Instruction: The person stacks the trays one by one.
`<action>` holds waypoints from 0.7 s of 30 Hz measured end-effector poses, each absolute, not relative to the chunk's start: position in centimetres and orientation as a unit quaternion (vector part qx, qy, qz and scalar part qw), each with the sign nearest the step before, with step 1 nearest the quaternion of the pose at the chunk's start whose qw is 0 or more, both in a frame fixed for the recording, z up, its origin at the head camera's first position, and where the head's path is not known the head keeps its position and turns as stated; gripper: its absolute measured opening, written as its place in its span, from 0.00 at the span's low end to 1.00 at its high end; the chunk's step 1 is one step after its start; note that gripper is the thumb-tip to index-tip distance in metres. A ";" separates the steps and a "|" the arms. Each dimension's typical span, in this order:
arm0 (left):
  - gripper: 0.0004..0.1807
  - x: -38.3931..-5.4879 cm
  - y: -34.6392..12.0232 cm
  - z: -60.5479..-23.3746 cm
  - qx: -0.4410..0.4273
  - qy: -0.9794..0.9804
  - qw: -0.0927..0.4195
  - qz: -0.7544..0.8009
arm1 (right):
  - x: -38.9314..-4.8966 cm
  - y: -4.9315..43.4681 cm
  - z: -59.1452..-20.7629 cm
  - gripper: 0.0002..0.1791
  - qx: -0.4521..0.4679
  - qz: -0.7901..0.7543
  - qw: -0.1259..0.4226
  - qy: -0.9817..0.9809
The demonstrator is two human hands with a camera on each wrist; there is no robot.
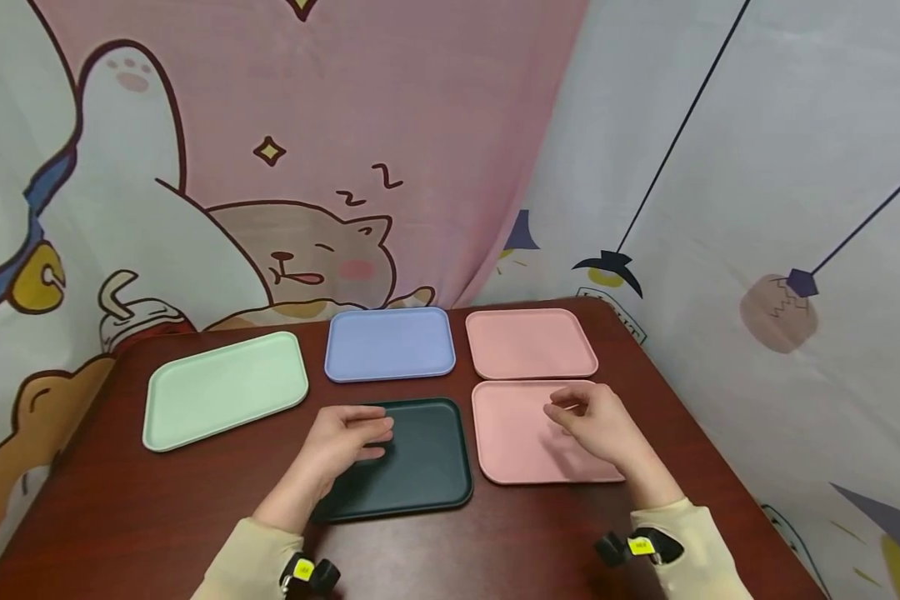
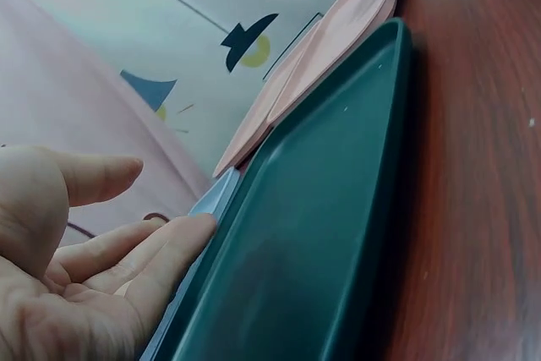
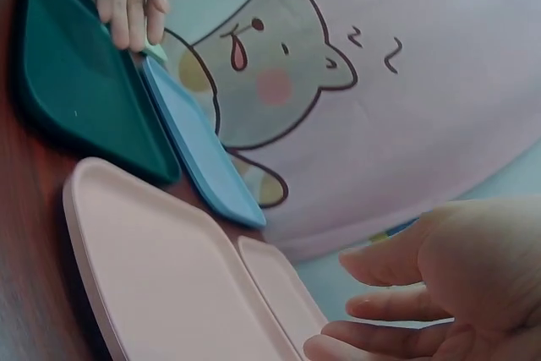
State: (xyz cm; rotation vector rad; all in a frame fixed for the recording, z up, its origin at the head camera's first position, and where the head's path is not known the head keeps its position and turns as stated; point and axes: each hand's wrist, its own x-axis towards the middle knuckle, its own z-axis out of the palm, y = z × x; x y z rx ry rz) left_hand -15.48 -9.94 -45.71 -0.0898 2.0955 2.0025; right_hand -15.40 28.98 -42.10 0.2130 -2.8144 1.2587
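Note:
My left hand [image 1: 342, 442] hovers over the left part of the dark green tray [image 1: 427, 458], fingers loosely bent and nothing held. In the left wrist view its thumb and fingers [image 2: 165, 268] are apart beside that tray. Over the near pink tray [image 1: 506, 433] is my right hand [image 1: 588, 421], relaxed, casting a shadow on the tray. The right wrist view has this hand's fingers [image 3: 380, 336] spread with only air between them. Behind the near pink tray lies a second pink tray [image 1: 528, 343]. A blue tray [image 1: 390, 344] lies beyond the dark green one.
A light green tray [image 1: 225, 392] lies slanted at the left of the brown table [image 1: 195, 517]. Printed cloth [image 1: 450, 125] hangs along the back and right sides. Each wrist wears a black strap with a small camera.

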 end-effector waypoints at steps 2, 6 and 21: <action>0.23 -15.6 -9.3 -45.8 -0.023 0.716 0.129 0.686 | -15.4 29.7 -42.1 0.15 0.061 0.401 0.023 -0.914; 0.25 -15.9 -7.7 -45.8 -0.001 0.714 0.147 0.685 | -15.2 31.2 -42.2 0.16 0.048 0.386 0.030 -0.921; 0.26 -16.9 -1.8 -46.6 0.057 0.722 0.191 0.662 | -15.1 36.5 -43.4 0.22 -0.037 0.338 0.048 -0.939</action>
